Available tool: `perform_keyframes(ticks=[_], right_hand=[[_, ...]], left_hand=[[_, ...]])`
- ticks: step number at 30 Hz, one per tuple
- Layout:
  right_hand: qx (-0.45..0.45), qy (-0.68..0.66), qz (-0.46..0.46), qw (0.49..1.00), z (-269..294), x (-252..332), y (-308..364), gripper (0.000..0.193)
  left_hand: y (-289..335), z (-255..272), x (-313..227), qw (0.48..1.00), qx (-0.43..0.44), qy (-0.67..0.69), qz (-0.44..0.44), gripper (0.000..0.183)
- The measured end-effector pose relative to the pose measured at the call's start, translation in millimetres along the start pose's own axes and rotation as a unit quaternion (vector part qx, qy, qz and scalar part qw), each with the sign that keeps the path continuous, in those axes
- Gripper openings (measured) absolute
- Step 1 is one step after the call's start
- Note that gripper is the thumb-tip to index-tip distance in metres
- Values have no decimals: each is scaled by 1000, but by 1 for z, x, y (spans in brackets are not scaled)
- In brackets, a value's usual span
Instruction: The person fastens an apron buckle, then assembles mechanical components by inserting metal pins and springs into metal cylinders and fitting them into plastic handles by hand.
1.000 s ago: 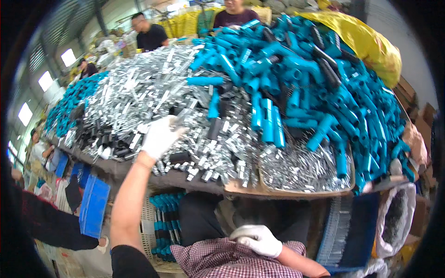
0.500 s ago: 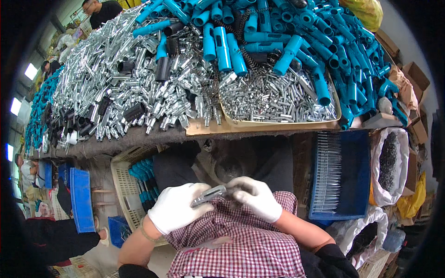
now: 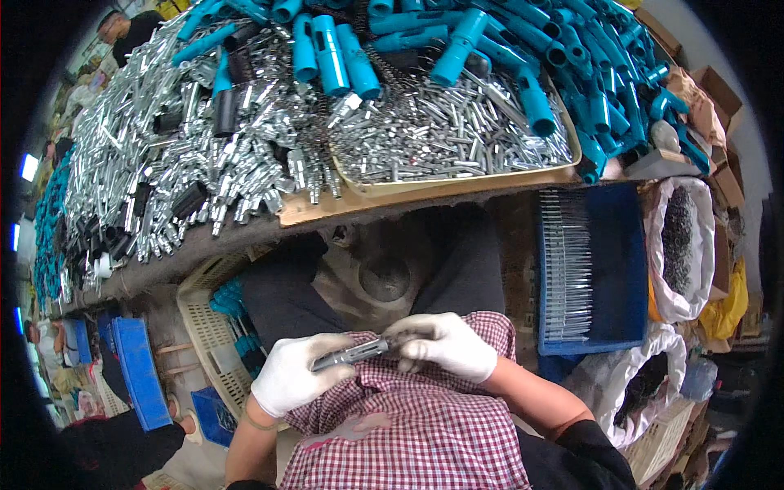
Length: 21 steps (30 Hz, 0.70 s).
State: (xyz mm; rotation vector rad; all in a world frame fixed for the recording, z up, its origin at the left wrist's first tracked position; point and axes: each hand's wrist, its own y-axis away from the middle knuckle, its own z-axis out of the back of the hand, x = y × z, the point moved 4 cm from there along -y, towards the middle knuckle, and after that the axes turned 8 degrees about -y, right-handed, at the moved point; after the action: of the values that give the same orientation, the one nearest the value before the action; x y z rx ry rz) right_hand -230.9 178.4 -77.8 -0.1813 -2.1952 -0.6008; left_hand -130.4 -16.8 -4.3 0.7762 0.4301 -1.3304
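Over my lap, my left hand [image 3: 296, 377] in a white glove grips a slotted silver metal tube [image 3: 353, 356] between thumb and fingers. The tube lies nearly level, its right end tilted slightly up. My right hand [image 3: 452, 346], also gloved, is closed at that right end with darkened fingertips. Whether its fingers hold the tube itself or a small part there is hidden. Beyond my hands, a shallow cream tray [image 3: 457, 186] of small metal pins stands at the bench edge. Beside it lies a heap of silver metal fittings [image 3: 184, 159].
Teal tubes [image 3: 331, 57] pile up on the bench. A blue bin [image 3: 625, 269] with a row of thin metal rods is at right, near white sacks [image 3: 709, 253] of dark small parts. A cream crate [image 3: 196, 314] with teal-and-black handles stands at left. Other people are in the background.
The view has shifted and tilted a little, so the bench sits higher. Both hands keep hold around the tube, which now lies flatter.
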Motion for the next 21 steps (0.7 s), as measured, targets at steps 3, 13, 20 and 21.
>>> perform_keyframes(ticks=[3, 13, 20, 21], right_hand=[[5, -58, -17, 998, -6, -7, -5, 47], [-82, -56, 53, 994, 16, -16, 9, 33], [-285, 365, 285, 839, 80, 15, 94, 26], [-337, 396, 280, 807, 101, 26, 119, 25]], left_hand=[[-16, -8, -15, 996, 49, 44, 66, 43], [-44, -50, -31, 990, -55, -63, -113, 46], [-64, -77, -54, 989, -41, -54, -132, 31], [-67, -77, -56, 989, -37, -55, -133, 31]])
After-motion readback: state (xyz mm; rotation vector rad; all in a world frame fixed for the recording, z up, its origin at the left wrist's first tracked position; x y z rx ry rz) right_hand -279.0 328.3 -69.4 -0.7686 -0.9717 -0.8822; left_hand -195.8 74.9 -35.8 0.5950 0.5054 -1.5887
